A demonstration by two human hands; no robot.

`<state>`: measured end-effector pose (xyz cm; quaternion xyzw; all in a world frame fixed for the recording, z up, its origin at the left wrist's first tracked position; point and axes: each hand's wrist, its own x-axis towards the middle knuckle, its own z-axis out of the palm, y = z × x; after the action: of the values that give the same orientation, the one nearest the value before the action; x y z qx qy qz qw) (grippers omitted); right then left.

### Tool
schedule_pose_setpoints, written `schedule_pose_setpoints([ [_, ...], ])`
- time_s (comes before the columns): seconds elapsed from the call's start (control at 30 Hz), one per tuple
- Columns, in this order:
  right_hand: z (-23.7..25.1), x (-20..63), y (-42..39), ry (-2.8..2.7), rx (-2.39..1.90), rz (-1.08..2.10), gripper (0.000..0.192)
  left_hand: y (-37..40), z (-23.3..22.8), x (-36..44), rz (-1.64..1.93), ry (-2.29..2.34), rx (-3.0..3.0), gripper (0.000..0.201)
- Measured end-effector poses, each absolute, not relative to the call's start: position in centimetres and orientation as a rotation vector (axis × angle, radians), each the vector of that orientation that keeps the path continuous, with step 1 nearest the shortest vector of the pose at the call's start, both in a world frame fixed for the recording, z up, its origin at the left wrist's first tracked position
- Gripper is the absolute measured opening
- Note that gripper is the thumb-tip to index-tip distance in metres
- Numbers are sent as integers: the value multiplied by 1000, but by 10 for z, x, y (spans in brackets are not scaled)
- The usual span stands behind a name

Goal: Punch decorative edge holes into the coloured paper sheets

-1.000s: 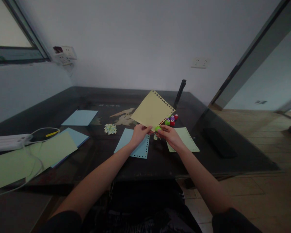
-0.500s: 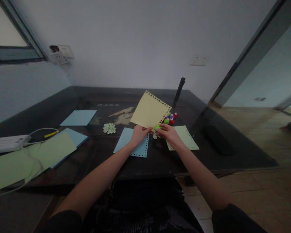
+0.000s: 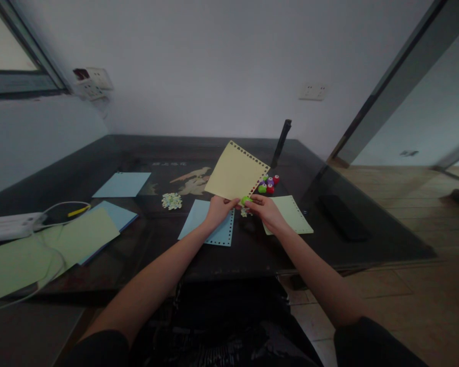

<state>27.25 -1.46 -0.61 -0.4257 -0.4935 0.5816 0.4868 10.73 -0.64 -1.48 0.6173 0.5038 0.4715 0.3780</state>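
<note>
A yellow sheet of paper (image 3: pixel 235 171) is held up and tilted over the table, with punched holes along its top and right edges. My left hand (image 3: pixel 219 209) is closed, pinching the sheet's lower edge. At the lower right corner of the sheet, my right hand (image 3: pixel 265 209) grips a small green craft hole punch (image 3: pixel 246 200). The paper's edge meets the punch; whether it sits in the slot I cannot tell. Below the punch lie a few paper cut-outs (image 3: pixel 245 213). A blue punched sheet (image 3: pixel 222 237) lies under my left hand, a pale green punched sheet (image 3: pixel 292 216) beside my right.
Several red, green and purple punches (image 3: pixel 270 187) stand behind my right hand. To the left are a pile of cut-outs (image 3: pixel 172 201), a blue sheet (image 3: pixel 122 184), stacked papers (image 3: pixel 95 229) and a white power strip (image 3: pixel 11 227) with a cable. A black phone-like object (image 3: pixel 342 218) lies right.
The view has shifted slightly. Both hands keep their hold on the yellow sheet and the green punch, with hardly any movement.
</note>
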Motion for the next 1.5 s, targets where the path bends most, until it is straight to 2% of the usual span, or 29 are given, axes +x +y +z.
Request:
schedule_pose_setpoints([
  [1.5,-8,273,-13,-1247,-1013,1347,31,-5,-20,108,1201,1242,1548,13],
])
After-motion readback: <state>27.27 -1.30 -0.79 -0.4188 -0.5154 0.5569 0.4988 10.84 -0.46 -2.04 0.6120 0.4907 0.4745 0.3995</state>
